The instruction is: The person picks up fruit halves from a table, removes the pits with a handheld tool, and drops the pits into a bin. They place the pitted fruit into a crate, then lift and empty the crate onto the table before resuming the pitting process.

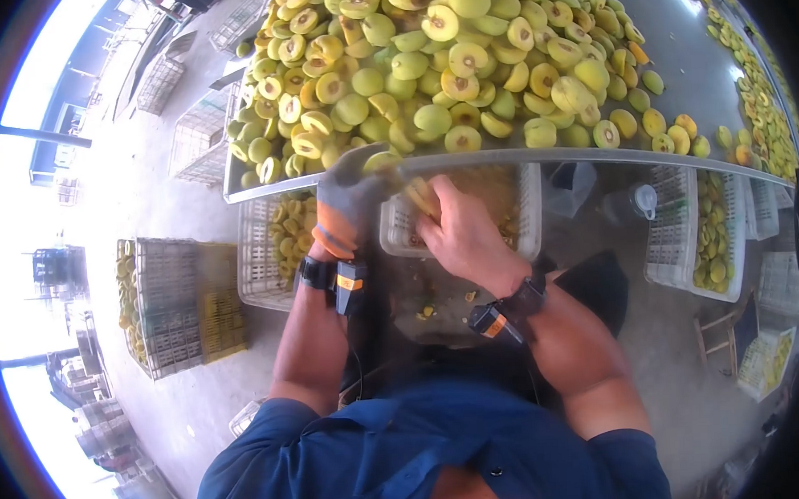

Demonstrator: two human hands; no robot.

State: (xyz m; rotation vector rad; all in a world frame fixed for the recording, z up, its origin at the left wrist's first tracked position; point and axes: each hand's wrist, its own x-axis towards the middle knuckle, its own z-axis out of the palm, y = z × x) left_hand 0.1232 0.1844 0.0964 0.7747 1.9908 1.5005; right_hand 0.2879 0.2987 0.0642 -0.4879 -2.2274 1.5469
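Observation:
My left hand (348, 198), in a grey and orange glove, is at the front edge of the metal table. Its fingers are closed around a greenish-yellow stone fruit (381, 164), partly hidden and blurred. Close to its right is my bare right hand (470, 230), fingers pinched on a yellowish-tan piece (422, 198); motion blur hides whether this is fruit or a tool handle. Just beyond both hands lies a large heap of green and yellow stone fruit (428, 79), many cut in half with the pit or its hollow showing. Below my hands stands a white plastic crate (529, 217).
The table's raised metal rim (583, 155) runs across in front of me. Crates of fruit halves stand at left (262, 255), farther left (174, 304) and right (675, 228). A lidded clear jug (629, 205) is under the table. Fruit scraps (427, 312) lie on the floor.

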